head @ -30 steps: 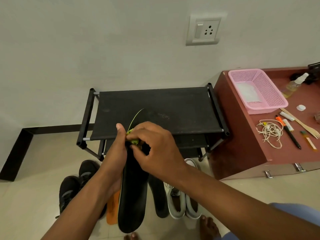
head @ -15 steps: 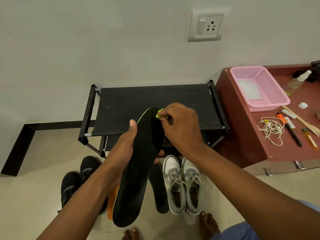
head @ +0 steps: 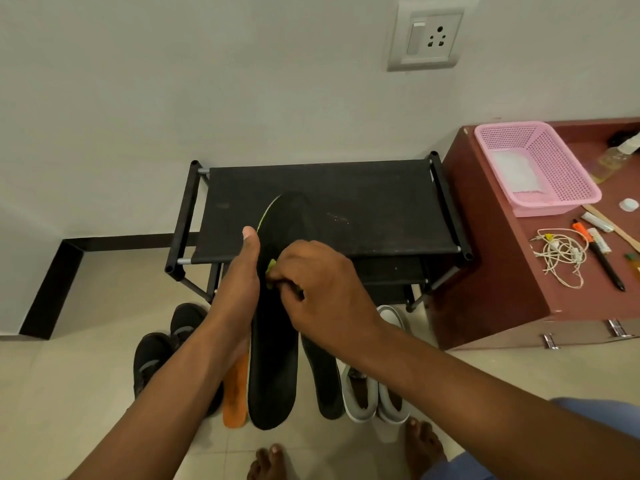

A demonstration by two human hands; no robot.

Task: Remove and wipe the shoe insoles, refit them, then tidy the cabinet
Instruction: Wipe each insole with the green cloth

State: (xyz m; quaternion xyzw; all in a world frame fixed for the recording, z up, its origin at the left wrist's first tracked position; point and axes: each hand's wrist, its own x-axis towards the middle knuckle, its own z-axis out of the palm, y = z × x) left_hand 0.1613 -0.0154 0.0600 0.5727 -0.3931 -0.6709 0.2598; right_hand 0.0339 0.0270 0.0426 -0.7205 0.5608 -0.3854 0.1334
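Above the floor, in front of the black shoe rack (head: 322, 206), a black insole (head: 275, 344) is held upright in the head view, its toe end raised over the rack's top shelf and its heel end hanging near the floor. It is gripped along its left edge by the left hand (head: 237, 299), thumb stretched up beside the rim. A small green cloth (head: 270, 266) is pinched in the curled fingers of the right hand (head: 322, 289) and pressed against the middle of the insole. The two hands are close together, both clamped on their own things.

Behind the held insole, an orange insole (head: 235, 393) and a second black insole (head: 323, 382) are seen lying loose on the floor. A pair of black shoes (head: 162, 355) is set to the left and a pair of grey and white shoes (head: 374, 389) to the right, partly hidden by the right arm.

Removal is judged done for at least three insoles, and wiping is judged to be under way. Refitting is not yet begun, as no insole is seen back in a shoe. On the red-brown cabinet (head: 502, 271) a pink basket (head: 554, 161), a tangled white cable (head: 561, 254) and a black pen (head: 606, 268) are scattered, so the tidying is left to do.
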